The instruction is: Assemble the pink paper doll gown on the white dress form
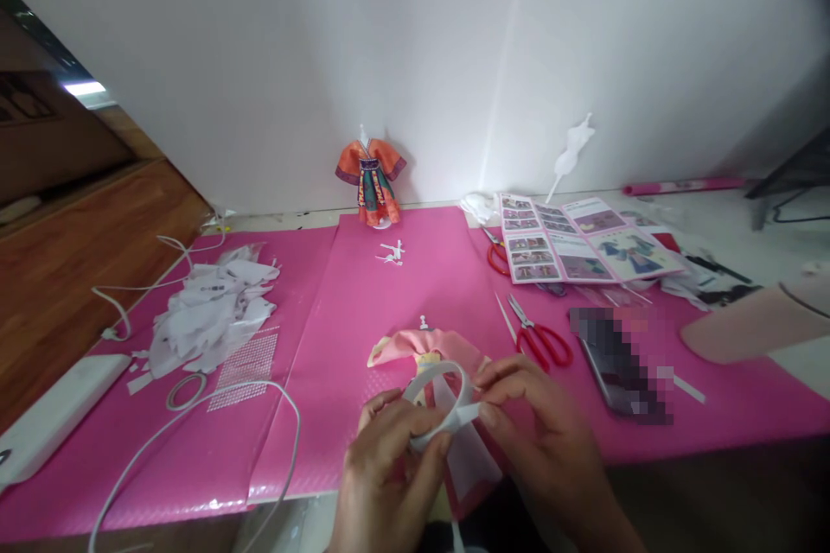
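Observation:
My left hand (pixel 389 458) and my right hand (pixel 532 428) meet near the table's front edge, both pinching a white roll of tape (pixel 441 393); a loose strip runs between the fingertips. Just behind the roll lies a small pink doll garment (pixel 428 347) on a tiny white stand, and a translucent white sheet (pixel 470 458) hangs under the hands. Red-handled scissors (pixel 541 339) lie right of the garment. A finished doll outfit in orange and green (pixel 371 181) stands upright at the wall.
Pink mats (pixel 337 311) cover the table. A pile of white paper scraps (pixel 207 311) and a white cable (pixel 194 423) lie left; a white box (pixel 52 415) sits at the left edge. An instruction leaflet (pixel 577 242), a second pair of scissors (pixel 498 255) and a phone (pixel 616 363) lie right.

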`<state>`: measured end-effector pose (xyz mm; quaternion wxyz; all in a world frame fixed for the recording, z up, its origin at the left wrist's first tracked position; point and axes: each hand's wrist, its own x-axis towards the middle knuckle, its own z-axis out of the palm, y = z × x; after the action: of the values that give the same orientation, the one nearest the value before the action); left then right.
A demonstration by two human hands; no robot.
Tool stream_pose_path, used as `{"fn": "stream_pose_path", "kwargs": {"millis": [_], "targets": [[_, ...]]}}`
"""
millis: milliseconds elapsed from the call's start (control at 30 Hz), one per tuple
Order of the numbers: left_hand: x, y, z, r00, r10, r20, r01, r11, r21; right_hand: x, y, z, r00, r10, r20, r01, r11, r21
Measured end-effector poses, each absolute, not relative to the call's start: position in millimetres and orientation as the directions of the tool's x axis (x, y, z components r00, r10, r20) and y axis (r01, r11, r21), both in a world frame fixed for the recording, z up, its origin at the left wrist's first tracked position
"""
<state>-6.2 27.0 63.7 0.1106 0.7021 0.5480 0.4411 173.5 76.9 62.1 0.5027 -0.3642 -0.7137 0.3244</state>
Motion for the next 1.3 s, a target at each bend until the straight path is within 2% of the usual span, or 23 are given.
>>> {"fn": "stream_pose_path", "kwargs": {"millis": [267, 500, 600, 833, 933, 1033, 1100, 1200, 1300], "targets": [[-7, 24, 70, -0.058, 0.887, 0.457, 0.689, -0.296, 0.661, 175, 69, 79, -0.251, 0.831, 0.496, 0.138, 0.538, -0.832], [-7, 25, 66, -0.095, 0.861, 0.5, 0.654, -0.325, 0.683, 172, 72, 78, -0.233, 0.822, 0.52, 0.142, 0.558, -0.818], [-8, 25, 68, -0.103, 0.86, 0.5, 0.645, -0.325, 0.691, 173, 73, 76, -0.221, 0.802, 0.554, 0.195, 0.593, -0.781], [-15, 32, 66, -0.045, 0.796, 0.603, 0.777, -0.352, 0.522, 177, 73, 60, -0.24, 0.804, 0.544, 0.328, 0.595, -0.734], [-17, 34, 64, -0.075, 0.807, 0.586, 0.779, -0.319, 0.539, 184, 78, 45, -0.235, 0.81, 0.537, 0.392, 0.585, -0.71], [-19, 33, 65, -0.148, 0.82, 0.553, 0.736, -0.282, 0.615, 203, 96, 25, -0.151, 0.836, 0.527, 0.538, 0.517, -0.666], [-22, 31, 67, -0.222, 0.846, 0.485, 0.682, -0.22, 0.697, 222, 114, 10, -0.128, 0.87, 0.476, 0.677, 0.427, -0.599], [-30, 28, 69, -0.346, 0.874, 0.34, 0.58, -0.085, 0.81, 250, 142, -12, -0.165, 0.95, 0.264, 0.888, 0.26, -0.38], [-38, 26, 68, -0.422, 0.878, 0.224, 0.492, 0.014, 0.871, 264, 158, -29, -0.108, 0.987, 0.115, 0.965, 0.132, -0.225]]}}
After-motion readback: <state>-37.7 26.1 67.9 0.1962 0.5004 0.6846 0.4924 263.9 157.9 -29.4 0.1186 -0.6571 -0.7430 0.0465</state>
